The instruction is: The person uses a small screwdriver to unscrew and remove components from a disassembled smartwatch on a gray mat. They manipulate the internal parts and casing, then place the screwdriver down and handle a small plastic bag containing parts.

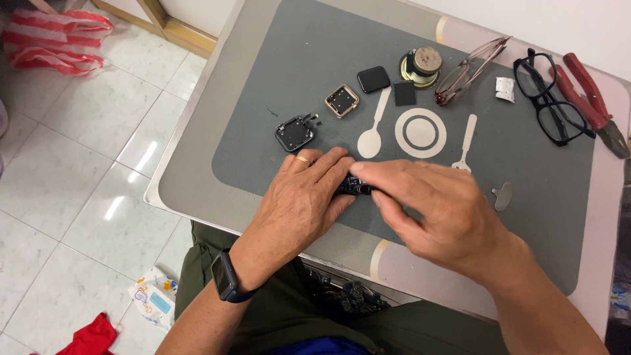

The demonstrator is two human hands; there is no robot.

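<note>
On the counter (197,164), the left hand (299,200) lies curled over a small black part (351,187) at the grey mat's (526,197) near edge, fingers closed on it. The right hand (437,210) pinches the same part from the other side. Behind the part lie two watch cases (296,133), and further right, glasses (549,98) and pliers (595,105).

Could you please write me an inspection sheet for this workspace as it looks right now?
Surface: grey mat printed with spoon, plate and fork outlines, on a table.
Job's things: small dark part pinched between both hands.
Clutter: black square case, gold-rimmed case, black screen panel, round speaker, two pairs of glasses, red pliers.
Grippers: left hand and right hand both closed on the part.
Cables: nothing seen.
Surroundings: tiled floor, striped bag, red cloth.
</note>
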